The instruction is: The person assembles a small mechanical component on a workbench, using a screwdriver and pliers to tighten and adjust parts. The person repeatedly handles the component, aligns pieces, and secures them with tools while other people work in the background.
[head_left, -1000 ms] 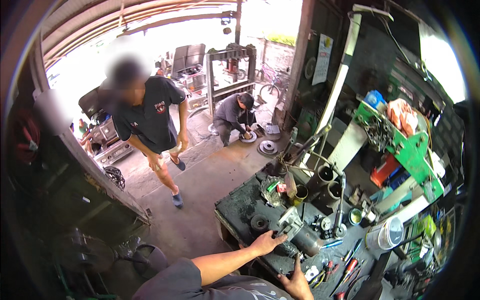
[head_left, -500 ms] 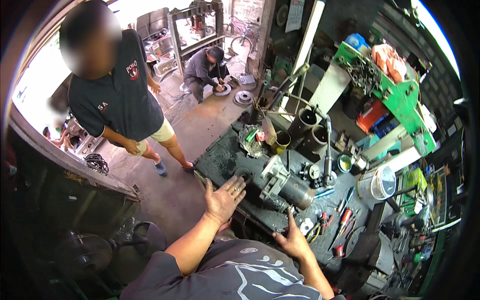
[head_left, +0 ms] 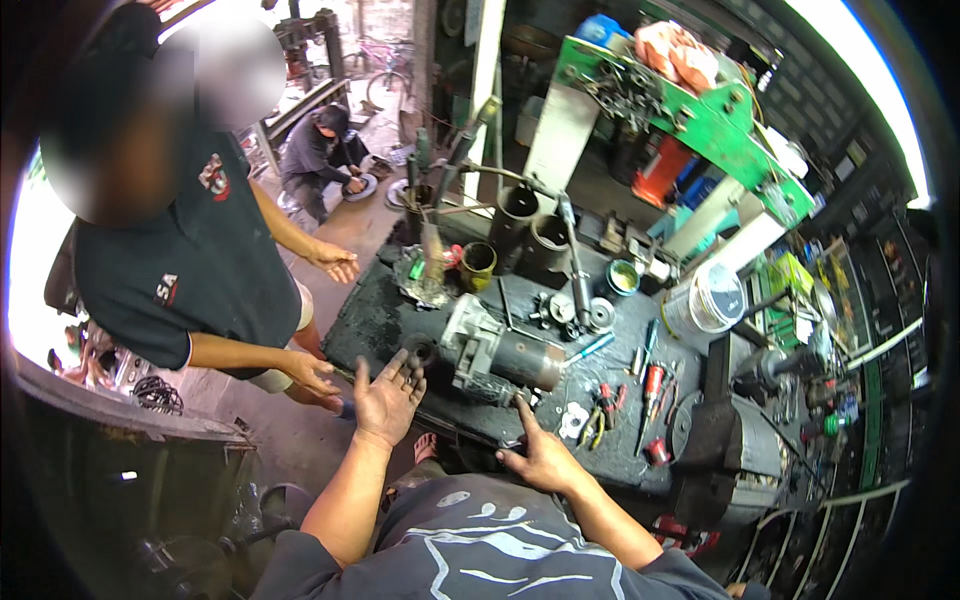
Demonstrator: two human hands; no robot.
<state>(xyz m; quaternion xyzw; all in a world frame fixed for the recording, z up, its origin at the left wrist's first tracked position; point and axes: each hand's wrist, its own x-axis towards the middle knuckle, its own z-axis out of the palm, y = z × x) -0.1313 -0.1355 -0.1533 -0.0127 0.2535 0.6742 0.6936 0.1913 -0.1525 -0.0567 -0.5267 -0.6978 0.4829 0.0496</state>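
1. Dark shirt [head_left: 500, 540] with pale line print: fills the near edge, between bare forearms.
2. Right hand [head_left: 545, 455]: sits at the bench's near edge, index finger stretched toward the metal unit, thumb spread away from it. Contact at the fingertip: cannot tell.
3. Left hand [head_left: 387, 405]: hangs raised by the bench's near left edge, palm showing, fingers and thumb spread.
4. Metal unit [head_left: 528, 362]: lies on its side on the black bench [head_left: 365, 308], just beyond both hands; pale casting to the left, dark cylinder to the right.
5. Around it: dark round part [head_left: 420, 349] on the left; white plate [head_left: 573, 420], red-handled pliers [head_left: 608, 400] and red screwdriver [head_left: 654, 382] on the right.
6. Co-worker [head_left: 220, 270] in dark shirt, at left: stands near the bench, both hands held out, apart.
7. Farther across the bench: yellowish cup [head_left: 478, 266], dark upright tubes [head_left: 518, 214], white bucket [head_left: 703, 300].
8. Beyond: green metal frame [head_left: 715, 120].
9. Farthest: crouching person [head_left: 315, 155] with hands at a round disc [head_left: 362, 188]; bicycle [head_left: 387, 85] behind.
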